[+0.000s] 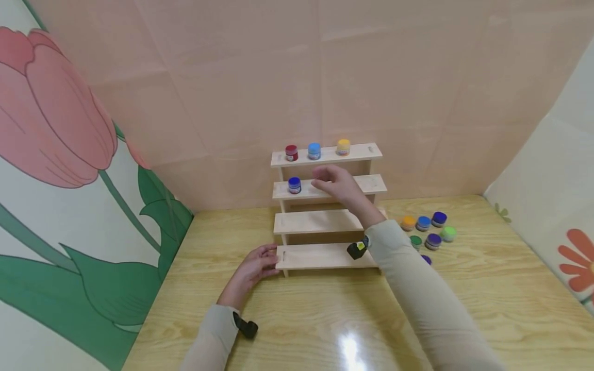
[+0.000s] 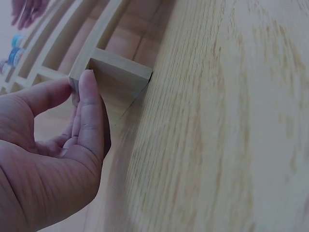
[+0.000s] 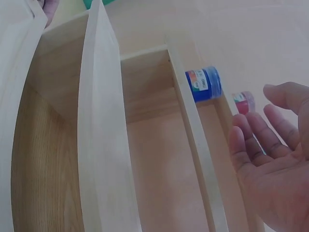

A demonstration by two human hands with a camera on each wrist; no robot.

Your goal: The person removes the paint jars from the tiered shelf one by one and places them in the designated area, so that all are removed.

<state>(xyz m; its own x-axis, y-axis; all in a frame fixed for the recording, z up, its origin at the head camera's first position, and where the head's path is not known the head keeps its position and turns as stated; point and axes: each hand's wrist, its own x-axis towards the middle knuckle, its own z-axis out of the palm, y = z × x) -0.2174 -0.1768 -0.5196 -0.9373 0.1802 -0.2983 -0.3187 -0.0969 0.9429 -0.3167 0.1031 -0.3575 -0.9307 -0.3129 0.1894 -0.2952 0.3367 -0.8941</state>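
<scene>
A four-step wooden display rack [image 1: 325,221] stands on the table. My left hand [image 1: 260,265] pinches the left end of its lowest step, thumb on top and fingers beneath, as the left wrist view shows [image 2: 63,140]. Over the second step from the top hovers my right hand [image 1: 341,185], its fingers loosely bent and nothing held. To the left of it, a dark blue paint jar [image 1: 294,185] sits on that step. The top step carries a red jar [image 1: 291,153], a light blue jar [image 1: 314,151] and a yellow jar [image 1: 343,147].
Right of the rack, several jars are grouped on the table, among them an orange jar [image 1: 408,223], a light green jar [image 1: 448,234] and a purple jar [image 1: 433,241]. A pinkish backdrop [image 1: 232,103] rises behind, and flower-printed panels [image 1: 60,129] flank both sides.
</scene>
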